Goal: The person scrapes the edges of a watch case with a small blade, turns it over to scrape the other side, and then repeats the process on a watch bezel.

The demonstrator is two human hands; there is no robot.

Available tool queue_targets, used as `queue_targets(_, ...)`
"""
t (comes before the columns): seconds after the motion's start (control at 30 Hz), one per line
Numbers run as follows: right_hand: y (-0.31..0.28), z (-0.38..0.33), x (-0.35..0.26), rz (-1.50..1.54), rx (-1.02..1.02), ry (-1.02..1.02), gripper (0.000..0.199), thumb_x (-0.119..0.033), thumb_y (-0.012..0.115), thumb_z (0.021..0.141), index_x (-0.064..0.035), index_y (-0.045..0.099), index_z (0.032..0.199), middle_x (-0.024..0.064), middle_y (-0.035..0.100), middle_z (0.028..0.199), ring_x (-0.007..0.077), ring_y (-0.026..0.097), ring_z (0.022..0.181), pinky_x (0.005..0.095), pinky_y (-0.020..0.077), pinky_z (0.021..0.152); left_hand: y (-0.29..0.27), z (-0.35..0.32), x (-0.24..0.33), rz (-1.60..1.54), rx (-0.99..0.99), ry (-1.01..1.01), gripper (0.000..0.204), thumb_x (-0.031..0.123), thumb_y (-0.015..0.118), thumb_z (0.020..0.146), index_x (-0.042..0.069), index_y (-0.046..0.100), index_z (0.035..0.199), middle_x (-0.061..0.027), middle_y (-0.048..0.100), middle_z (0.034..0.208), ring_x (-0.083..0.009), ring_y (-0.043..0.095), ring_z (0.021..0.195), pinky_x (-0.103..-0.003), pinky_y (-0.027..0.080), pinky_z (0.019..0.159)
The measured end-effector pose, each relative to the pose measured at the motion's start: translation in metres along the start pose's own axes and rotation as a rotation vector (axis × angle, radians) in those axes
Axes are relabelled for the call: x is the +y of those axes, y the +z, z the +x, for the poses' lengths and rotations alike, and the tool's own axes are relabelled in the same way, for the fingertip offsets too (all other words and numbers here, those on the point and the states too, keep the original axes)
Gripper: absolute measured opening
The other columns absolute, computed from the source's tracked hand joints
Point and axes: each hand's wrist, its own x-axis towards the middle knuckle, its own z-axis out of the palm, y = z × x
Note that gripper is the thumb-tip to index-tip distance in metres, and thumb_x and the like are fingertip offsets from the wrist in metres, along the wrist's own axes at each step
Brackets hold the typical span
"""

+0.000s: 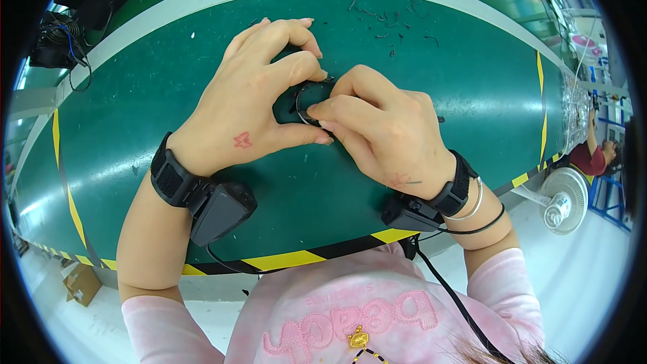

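Both hands — left hand (pixel 249 104), right hand (pixel 384 128) — pinch a black ring (pixel 306 104).

Both hands (pixel 317 104) pinch small black ring (pixel 304 102) over green table (pixel 472 87).

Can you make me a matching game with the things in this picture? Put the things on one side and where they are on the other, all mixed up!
Things:
1. small black ring part
2. white fan
3. cardboard box
4. black scraps

Places:
A. on the floor, lower left
B. on the green table, beyond the hands
C. pinched between the left hand and right hand
D. on the floor, at the right

Pairs: 1-C, 2-D, 3-A, 4-B
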Motion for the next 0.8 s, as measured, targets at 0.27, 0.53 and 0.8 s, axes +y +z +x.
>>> queue_targets(0.27, -0.0026, 0.0009, -0.0013, 0.0, -0.023, 0.023, 0.019, -0.005, 0.079, 0.085, -0.0158, 0.078, 0.101, 0.002, 0.064, 0.091, 0.0214, 0.066, 0.067, 0.0327, 0.0518, 0.054, -0.0018, -0.0001, 0.0004, 0.011, -0.019, -0.003, 0.055, 0.025, 0.098, 0.065, 0.01, 0.068, 0.109, -0.007, 0.057, 0.129, -0.036, 0.049, 0.144, -0.054, 0.034, 0.119)
queue_targets(0.53, -0.0041, -0.0011, 0.0011, -0.011, -0.021, 0.006, 0.02, -0.005, 0.08, 0.084, -0.0158, 0.078, 0.101, 0.0021, 0.063, 0.091, 0.0215, 0.066, 0.068, 0.033, 0.0522, 0.054, 0.0006, -0.0003, -0.0009, 0.006, -0.018, -0.003, 0.057, 0.025, 0.098, 0.064, 0.01, 0.067, 0.109, -0.0072, 0.057, 0.131, -0.0365, 0.047, 0.145, -0.052, 0.034, 0.118)
queue_targets(0.8, -0.0006, 0.0021, -0.0008, -0.036, -0.006, -0.007, 0.02, -0.006, 0.079, 0.083, -0.0162, 0.078, 0.101, 0.0015, 0.063, 0.09, 0.0201, 0.065, 0.066, 0.0326, 0.0512, 0.053, 0.0003, -0.0015, -0.0012, 0.015, -0.023, -0.005, 0.057, 0.024, 0.098, 0.064, 0.01, 0.067, 0.109, -0.0068, 0.057, 0.131, -0.0364, 0.048, 0.145, -0.052, 0.034, 0.119)
